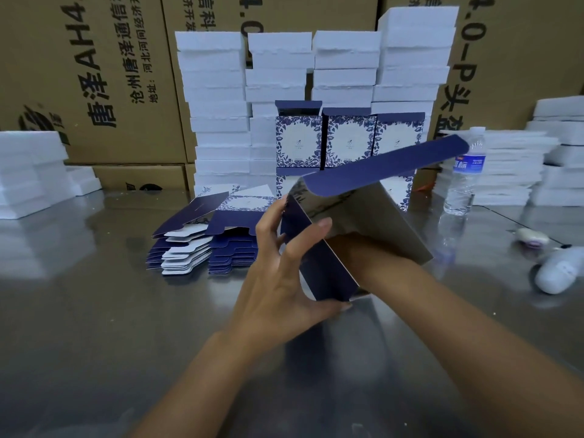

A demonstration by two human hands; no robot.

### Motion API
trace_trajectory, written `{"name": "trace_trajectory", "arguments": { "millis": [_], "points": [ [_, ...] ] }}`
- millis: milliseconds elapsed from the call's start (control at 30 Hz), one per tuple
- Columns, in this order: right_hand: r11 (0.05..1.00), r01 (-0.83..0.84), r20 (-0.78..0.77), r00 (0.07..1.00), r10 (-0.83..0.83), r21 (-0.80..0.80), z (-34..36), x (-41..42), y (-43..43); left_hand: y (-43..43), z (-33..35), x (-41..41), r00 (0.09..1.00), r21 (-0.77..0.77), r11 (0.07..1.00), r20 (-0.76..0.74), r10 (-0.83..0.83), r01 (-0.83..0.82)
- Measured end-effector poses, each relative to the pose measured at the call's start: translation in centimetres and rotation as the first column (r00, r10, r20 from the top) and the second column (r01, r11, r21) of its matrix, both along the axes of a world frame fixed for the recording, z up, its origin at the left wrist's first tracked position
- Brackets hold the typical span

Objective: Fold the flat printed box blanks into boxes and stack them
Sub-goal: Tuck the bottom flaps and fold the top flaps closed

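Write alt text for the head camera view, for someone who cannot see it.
A left hand grips a half-folded navy box at a shiny metal table while the right forearm reaches inside it. Behind lie a pile of flat blanks, finished floral boxes, stacks of white foam and a water bottle at right.

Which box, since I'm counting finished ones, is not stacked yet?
The tilted box in the left hand; the finished boxes stand upright, stacked behind it.

Shiny steel table (94,327), soft glare. Brown printed cartons (104,74) fill bkgd. White foam stacks (215,99) ctr + both sides.
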State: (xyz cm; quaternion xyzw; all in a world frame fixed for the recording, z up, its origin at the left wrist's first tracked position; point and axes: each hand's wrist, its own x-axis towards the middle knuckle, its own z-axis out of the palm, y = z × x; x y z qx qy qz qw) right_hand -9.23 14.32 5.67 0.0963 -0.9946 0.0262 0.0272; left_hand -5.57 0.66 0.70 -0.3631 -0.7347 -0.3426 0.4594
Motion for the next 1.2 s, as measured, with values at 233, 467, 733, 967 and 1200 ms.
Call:
{"name": "trace_trajectory", "arguments": {
  "millis": [233, 467, 733, 967, 1200],
  "points": [
    [0.825, -0.469, -0.689, 0.711, 0.141, -0.315, 2.0, 3.7, 0.7, -0.6, 0.2, -0.1, 0.991, 0.091, 0.993, 0.117, 0.062, -0.073],
    [0.583, -0.752, -0.903, 0.424, 0.071, -0.308, -3.7, 4.8, 2.0, -0.5, 0.6, 0.4, 0.968, 0.117, 0.982, 0.222, 0.117, -0.146],
    [0.642, -0.681, -0.851, 0.519, 0.082, -0.353, -4.2, 4.4, 1.8, 0.3, 0.8, 1.0, 0.883, 0.12, 0.969, 0.446, 0.143, -0.217],
    [0.758, -0.491, -0.833, 0.539, -0.122, -0.429, -3.8, 5.2, 1.3, 0.1, 0.7, 0.9, 0.851, 0.212, 0.971, 0.524, -0.016, -0.113],
    [0.797, -0.467, -0.852, 0.513, -0.108, -0.382, -4.2, 5.8, 1.1, 1.6, 0.8, 1.5, 0.833, 0.318, 0.947, 0.536, -0.138, -0.048]
  ]
}}
